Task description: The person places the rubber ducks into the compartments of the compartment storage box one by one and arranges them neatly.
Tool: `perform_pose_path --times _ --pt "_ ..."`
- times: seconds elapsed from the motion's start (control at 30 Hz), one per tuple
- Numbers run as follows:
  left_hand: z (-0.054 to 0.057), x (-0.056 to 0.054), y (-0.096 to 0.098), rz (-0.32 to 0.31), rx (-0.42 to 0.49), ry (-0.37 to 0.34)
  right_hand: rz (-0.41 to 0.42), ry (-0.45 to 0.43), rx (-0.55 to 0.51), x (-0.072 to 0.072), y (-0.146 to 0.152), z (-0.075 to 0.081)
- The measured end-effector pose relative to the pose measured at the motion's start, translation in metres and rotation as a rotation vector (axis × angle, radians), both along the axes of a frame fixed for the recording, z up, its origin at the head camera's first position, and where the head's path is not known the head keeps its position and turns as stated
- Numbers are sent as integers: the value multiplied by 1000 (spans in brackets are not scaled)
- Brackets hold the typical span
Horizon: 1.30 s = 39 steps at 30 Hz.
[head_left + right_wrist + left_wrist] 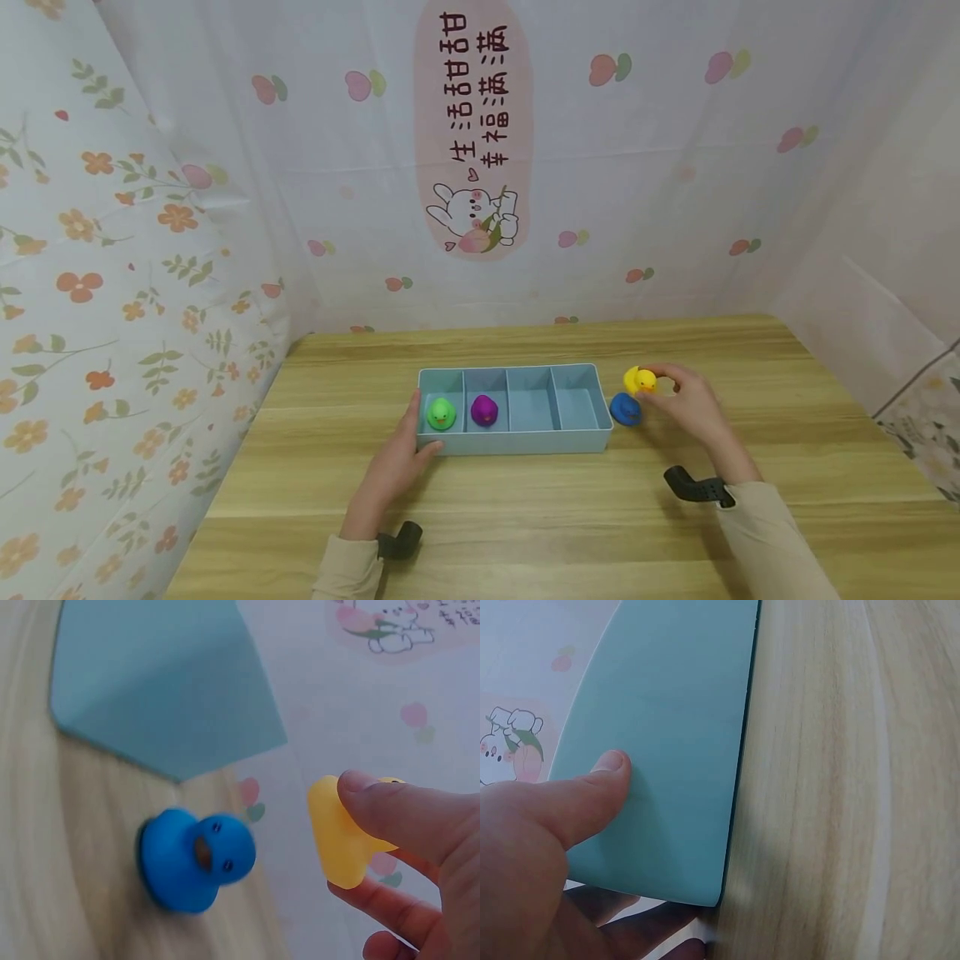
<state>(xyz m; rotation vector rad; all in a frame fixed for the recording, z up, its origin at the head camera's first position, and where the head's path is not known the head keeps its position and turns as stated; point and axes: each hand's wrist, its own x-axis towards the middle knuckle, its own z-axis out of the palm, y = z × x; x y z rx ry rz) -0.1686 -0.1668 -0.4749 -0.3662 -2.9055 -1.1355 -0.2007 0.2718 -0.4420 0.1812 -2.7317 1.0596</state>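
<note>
A light blue four-part box lies lengthwise on the table. My left hand grips its left end, thumb on the front wall and the other fingers round the end wall. Sitting in the leftmost compartment is a green toy duck; a purple toy duck occupies the one beside it. The two right compartments hold nothing. Off the box's right end, my right hand pinches a yellow toy duck between thumb and fingers, raised off the table. Below it, a blue toy duck stands on the table.
The wooden table extends on all sides of the box. Behind it hangs a printed curtain, and a flowered cloth hangs along the left side. A thin dark cord runs at the far right.
</note>
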Motion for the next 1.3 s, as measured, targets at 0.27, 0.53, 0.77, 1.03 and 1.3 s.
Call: perform_pose_path --times 0.27,0.53,0.77,1.03,1.3 --pt "3 1 1 3 7 -2 -5 -61 4 -4 -15 6" --pt "3 1 1 5 9 -5 25 -6 -26 -8 -33 12" --pt "2 0 0 3 11 -1 64 0 -32 -10 -51 10" --pt "1 0 0 9 10 1 76 3 -23 -12 -75 12" --pt "-1 -1 -1 14 3 -6 104 -11 8 -11 -95 14"
